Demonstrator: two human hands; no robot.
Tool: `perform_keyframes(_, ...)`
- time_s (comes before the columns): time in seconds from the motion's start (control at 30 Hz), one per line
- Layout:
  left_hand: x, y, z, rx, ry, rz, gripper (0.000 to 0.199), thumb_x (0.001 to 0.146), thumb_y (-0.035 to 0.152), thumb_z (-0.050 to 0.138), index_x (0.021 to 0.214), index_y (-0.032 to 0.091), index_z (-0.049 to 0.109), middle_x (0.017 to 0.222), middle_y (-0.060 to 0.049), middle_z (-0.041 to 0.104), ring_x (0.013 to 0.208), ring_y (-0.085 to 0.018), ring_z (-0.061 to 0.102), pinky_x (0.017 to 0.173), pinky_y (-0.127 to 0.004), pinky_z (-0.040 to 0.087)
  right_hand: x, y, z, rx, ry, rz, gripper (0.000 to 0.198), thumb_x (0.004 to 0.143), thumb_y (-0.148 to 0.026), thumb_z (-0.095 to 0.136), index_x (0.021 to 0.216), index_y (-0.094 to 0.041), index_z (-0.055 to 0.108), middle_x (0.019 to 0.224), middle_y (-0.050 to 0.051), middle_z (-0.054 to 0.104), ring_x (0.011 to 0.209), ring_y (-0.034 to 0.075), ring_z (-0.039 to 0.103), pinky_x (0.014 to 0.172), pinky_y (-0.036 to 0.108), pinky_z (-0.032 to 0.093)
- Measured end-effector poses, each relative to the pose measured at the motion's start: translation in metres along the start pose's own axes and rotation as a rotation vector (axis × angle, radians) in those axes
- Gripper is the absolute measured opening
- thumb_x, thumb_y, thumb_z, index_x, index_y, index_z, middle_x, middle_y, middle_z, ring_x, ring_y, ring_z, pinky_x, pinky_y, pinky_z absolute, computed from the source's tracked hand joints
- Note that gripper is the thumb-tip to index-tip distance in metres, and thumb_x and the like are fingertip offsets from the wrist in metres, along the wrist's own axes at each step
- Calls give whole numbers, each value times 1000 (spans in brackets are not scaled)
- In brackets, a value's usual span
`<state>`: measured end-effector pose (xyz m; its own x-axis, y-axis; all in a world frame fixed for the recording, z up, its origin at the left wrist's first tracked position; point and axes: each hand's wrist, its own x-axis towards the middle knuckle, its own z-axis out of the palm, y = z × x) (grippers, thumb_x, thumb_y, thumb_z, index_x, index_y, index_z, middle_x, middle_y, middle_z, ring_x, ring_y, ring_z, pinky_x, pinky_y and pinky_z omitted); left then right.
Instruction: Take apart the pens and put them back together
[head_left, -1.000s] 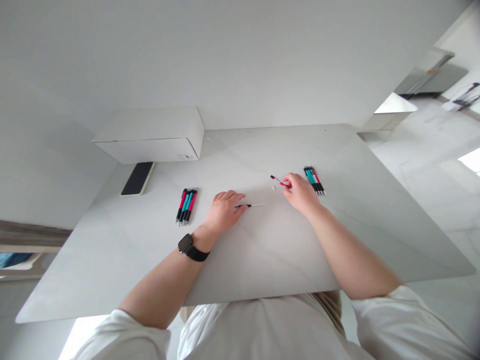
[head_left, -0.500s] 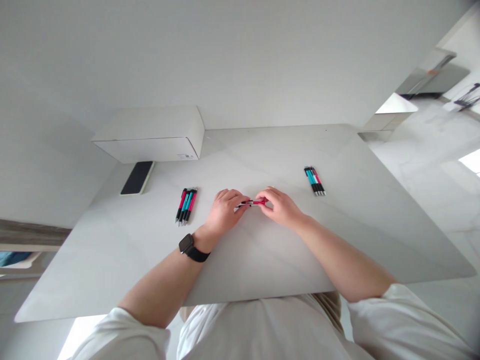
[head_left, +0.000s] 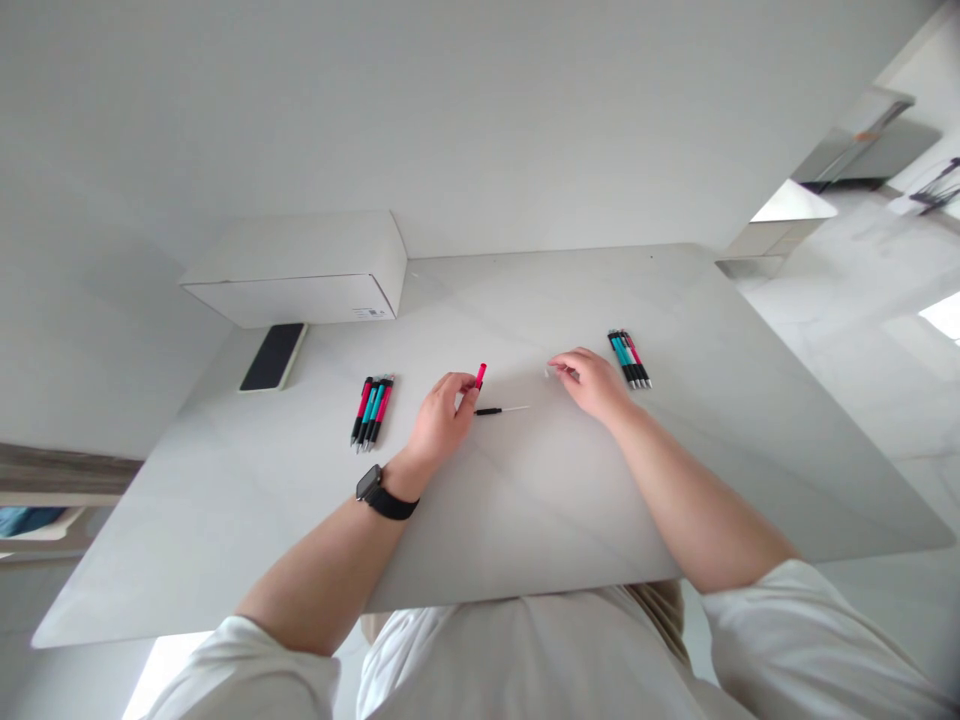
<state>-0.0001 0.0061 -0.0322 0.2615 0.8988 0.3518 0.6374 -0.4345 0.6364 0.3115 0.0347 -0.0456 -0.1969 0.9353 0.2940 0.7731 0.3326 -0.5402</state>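
My left hand (head_left: 441, 418) is closed on a red pen barrel (head_left: 481, 374), which stands tilted up from between thumb and fingers. Just below those fingers, a black pen grip section (head_left: 489, 411) lies on the table with a thin pale refill (head_left: 516, 408) pointing right. My right hand (head_left: 592, 382) is low over the table, fingers bent and thumb a little apart from them. By its fingertips is a tiny whitish part (head_left: 547, 373), too small to identify.
Several red and teal pens (head_left: 371, 412) lie in a row left of my left hand. Another row of pens (head_left: 629, 359) is beyond my right hand. A phone (head_left: 274, 357) and a white box (head_left: 300, 290) are at the back left of the pale table (head_left: 510, 520).
My hands have moved apart. The red barrel has come away from the black grip and refill and is now upturned in my left hand; my right hand has moved right toward the tiny part.
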Motion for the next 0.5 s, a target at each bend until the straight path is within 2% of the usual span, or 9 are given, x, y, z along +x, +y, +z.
perform_keyframes(0.17, -1, 0, 1, -32, 0, -12, 15, 103, 26, 51, 110, 21, 64, 107, -7, 71, 99, -22, 67, 89, -37, 53, 4, 1, 7, -104, -79, -76, 21, 97, -19, 62, 107, -26, 78, 106, 7, 73, 103, 24, 65, 96, 39, 50)
perform_keyframes(0.33, -1, 2, 0, -43, -4, 0, 14, 103, 25, 52, 109, 21, 64, 107, -7, 71, 100, -21, 67, 90, -37, 53, 3, -3, 7, -218, -77, -66, 14, 96, -19, 63, 98, -24, 76, 101, 9, 71, 101, 26, 64, 96, 41, 48)
perform_keyframes(0.5, -2, 4, 0, -63, -38, 51, 13, 103, 25, 52, 110, 21, 63, 107, -7, 70, 102, -21, 67, 92, -36, 53, -3, -15, 6, -102, -48, -75, 12, 97, -18, 60, 101, -22, 70, 100, 8, 70, 97, 24, 64, 90, 37, 50)
